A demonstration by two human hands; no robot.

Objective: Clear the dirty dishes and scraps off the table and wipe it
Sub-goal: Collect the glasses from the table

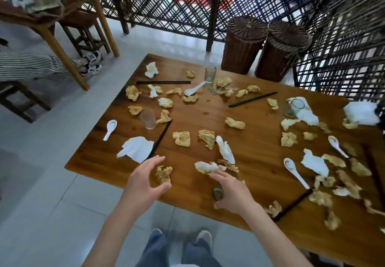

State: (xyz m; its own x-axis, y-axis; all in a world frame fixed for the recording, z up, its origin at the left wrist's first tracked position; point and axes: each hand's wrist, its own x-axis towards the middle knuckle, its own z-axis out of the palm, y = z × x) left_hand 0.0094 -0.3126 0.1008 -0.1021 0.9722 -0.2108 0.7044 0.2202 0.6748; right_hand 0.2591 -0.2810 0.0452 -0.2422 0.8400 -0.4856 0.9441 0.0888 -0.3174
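Left hand (145, 180): reaching, fingers spread, grasping nothing, beside crumpled oil-stained brown napkin (164, 174).
Right hand (232, 191): loosely curled; grasp unclear.
Progress: barely beginning; white ceramic spoons (110, 129), clear glasses (210, 74), scraps littering brown wooden table (208, 112).

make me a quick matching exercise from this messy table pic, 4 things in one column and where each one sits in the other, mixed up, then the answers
Things
1. upright green-tinted glass
2. left hand
3. wicker baskets
4. white spoon lying alone

Places
A. on the floor beyond the table's far edge
B. near the table's left edge
C. open, around a greasy napkin wad at the near edge
D. far side of the table, beside another spoon

Pairs: 1-D, 2-C, 3-A, 4-B
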